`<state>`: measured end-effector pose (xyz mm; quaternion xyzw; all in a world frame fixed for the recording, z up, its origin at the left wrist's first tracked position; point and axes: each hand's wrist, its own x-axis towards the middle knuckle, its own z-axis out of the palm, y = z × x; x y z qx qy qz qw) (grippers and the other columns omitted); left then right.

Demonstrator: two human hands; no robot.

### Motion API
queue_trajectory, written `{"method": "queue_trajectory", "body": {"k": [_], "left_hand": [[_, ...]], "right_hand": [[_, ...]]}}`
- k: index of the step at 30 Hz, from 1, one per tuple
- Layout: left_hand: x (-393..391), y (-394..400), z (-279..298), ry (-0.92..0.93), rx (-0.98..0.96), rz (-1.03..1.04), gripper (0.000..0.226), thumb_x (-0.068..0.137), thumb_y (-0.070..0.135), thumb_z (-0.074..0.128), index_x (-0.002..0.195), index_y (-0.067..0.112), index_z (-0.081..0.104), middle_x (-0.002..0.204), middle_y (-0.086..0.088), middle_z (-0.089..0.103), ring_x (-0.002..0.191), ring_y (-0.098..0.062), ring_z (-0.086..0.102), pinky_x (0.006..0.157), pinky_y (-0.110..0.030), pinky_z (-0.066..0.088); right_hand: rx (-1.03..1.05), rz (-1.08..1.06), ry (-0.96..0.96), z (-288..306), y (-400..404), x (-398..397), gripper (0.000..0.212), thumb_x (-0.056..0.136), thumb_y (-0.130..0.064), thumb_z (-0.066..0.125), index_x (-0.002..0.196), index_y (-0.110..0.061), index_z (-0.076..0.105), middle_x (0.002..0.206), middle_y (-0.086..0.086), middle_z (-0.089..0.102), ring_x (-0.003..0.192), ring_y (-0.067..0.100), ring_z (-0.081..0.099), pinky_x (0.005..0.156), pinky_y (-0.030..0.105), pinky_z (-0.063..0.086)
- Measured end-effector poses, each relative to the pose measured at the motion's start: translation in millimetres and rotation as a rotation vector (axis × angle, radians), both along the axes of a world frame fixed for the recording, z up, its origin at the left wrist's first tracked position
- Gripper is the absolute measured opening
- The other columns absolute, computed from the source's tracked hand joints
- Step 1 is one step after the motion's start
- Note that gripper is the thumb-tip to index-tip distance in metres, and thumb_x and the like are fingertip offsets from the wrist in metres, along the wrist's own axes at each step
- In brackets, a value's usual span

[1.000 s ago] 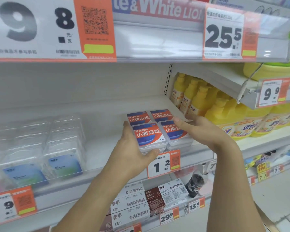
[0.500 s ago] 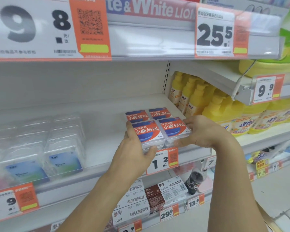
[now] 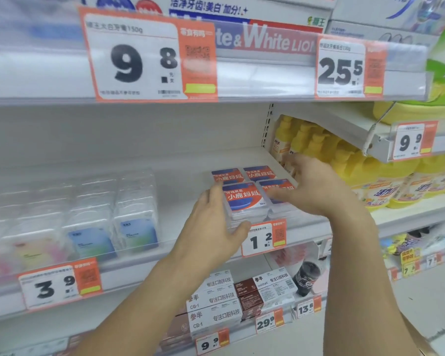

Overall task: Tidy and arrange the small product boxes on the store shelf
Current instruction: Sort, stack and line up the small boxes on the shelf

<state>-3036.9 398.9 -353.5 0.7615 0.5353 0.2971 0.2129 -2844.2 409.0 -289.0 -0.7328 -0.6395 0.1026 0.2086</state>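
Evidently the small product boxes (image 3: 244, 199) sat as a two-by-two cluster just behind the "1.2" price tag (image 3: 263, 238), at the front lip of the shelf (image 3: 180, 176). Left of that tag, the left hand (image 3: 211, 227) lay spread against the cluster's left side, thumb beneath the front-left box. Up and right of the tag, the right hand (image 3: 311, 186) was open and blurred, fingers over the front-right box; contact could not be told. With the cluster between both palms, the left hand seemed nearer, so squaring looked likely.
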Motion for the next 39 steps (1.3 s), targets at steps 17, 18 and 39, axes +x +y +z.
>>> {"method": "queue_trajectory", "body": {"k": [17, 18, 39], "left_hand": [[-248.8, 44.0, 70.5, 0.289, 0.065, 0.282, 0.02, 0.095, 0.033, 0.05, 0.104, 0.023, 0.064, 0.108, 0.005, 0.065, 0.09, -0.02, 0.06, 0.078, -0.027, 0.044], [-247.7, 53.3, 65.3, 0.316, 0.033, 0.248, 0.021, 0.097, 0.029, 0.046, 0.108, 0.023, 0.063, 0.113, 0.002, 0.065, 0.094, -0.023, 0.061, 0.081, -0.028, 0.046], [-223.6, 95.0, 56.6, 0.438, -0.187, 0.064, 0.047, 0.1, 0.052, 0.028, 0.098, 0.021, 0.063, 0.116, -0.006, 0.058, 0.107, -0.025, 0.052, 0.088, -0.03, 0.037]], "right_hand": [[-0.326, 0.368, 0.545, -27.4, 89.6, -204.0, 0.043, 0.093, -0.05, 0.057, 0.119, -0.017, 0.064, 0.117, 0.001, 0.064, 0.103, 0.02, 0.062, 0.078, 0.03, 0.051], [-0.317, 0.37, 0.546, -28.7, 89.8, -204.6, 0.038, 0.093, -0.046, 0.059, 0.116, -0.016, 0.065, 0.111, 0.001, 0.065, 0.095, 0.017, 0.061, 0.074, 0.028, 0.05], [-0.251, 0.369, 0.52, -31.4, 97.5, -204.8, 0.046, 0.086, -0.061, 0.061, 0.113, -0.023, 0.066, 0.114, -0.007, 0.066, 0.103, 0.013, 0.062, 0.088, 0.03, 0.05]]}}
